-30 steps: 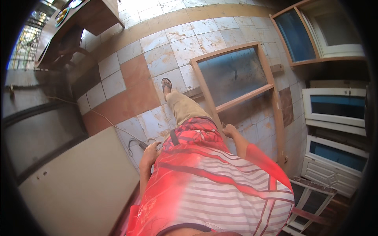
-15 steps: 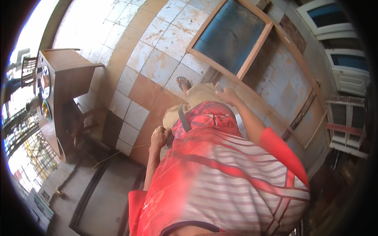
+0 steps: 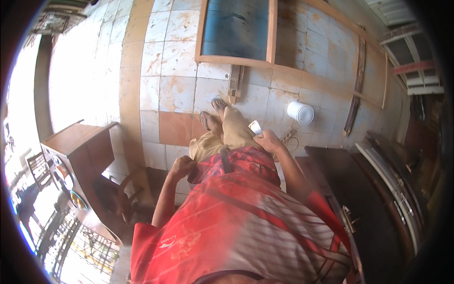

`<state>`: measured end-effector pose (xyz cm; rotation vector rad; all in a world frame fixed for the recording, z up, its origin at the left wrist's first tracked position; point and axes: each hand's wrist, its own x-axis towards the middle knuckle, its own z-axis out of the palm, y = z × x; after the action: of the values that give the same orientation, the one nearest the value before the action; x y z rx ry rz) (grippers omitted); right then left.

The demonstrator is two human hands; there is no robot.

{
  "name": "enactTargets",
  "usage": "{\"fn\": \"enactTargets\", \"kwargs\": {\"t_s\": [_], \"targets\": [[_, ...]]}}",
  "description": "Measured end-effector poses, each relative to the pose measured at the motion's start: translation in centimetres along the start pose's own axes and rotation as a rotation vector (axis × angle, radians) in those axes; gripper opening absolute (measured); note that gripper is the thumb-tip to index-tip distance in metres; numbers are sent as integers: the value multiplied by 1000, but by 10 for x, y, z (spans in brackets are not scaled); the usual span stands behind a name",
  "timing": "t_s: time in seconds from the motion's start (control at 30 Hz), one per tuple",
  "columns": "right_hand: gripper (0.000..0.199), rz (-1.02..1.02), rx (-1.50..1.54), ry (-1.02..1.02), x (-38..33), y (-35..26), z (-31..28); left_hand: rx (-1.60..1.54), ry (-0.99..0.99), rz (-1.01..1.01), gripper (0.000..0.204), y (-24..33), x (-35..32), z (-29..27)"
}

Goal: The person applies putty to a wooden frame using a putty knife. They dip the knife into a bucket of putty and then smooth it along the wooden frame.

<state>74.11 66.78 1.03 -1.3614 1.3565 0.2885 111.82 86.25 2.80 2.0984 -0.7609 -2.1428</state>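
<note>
My right hand [image 3: 269, 141] is closed on a small flat shiny piece [image 3: 255, 127], pale with a brownish patch, that sticks out past the fingers over my right trouser leg. Its exact kind does not show. My left hand [image 3: 182, 167] hangs by my left thigh with its fingers curled. Whatever is inside those fingers, if anything, is hidden. Beyond my feet a wooden frame with a blue panel [image 3: 235, 29] lies over the tiles, far from both hands.
A white bucket [image 3: 301, 113] stands on the tiled floor at right. Wooden pieces [image 3: 233, 84] lie ahead of my feet. Dark panels [image 3: 354, 189] lean at near right. A brown desk [image 3: 78, 142] and a chair [image 3: 126, 196] are at left.
My body has turned to the right, so the blue-panelled frame sits farther up and left. The bucket and dark panels have come into fuller view. The right hand's flat piece now catches light.
</note>
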Motion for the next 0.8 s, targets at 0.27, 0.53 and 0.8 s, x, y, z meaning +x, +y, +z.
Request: {"fn": "enactTargets", "kwargs": {"t_s": [0.27, 0.53, 0.8], "targets": [[47, 105, 559, -10, -103, 71, 9, 786, -425, 888, 29, 66, 19, -11], [30, 420, 867, 393, 0, 213, -20, 738, -716, 472, 30, 140, 178, 83], [42, 604, 145, 1144, 223, 594, 0, 1082, 535, 1021, 71, 275, 571, 122]]}}
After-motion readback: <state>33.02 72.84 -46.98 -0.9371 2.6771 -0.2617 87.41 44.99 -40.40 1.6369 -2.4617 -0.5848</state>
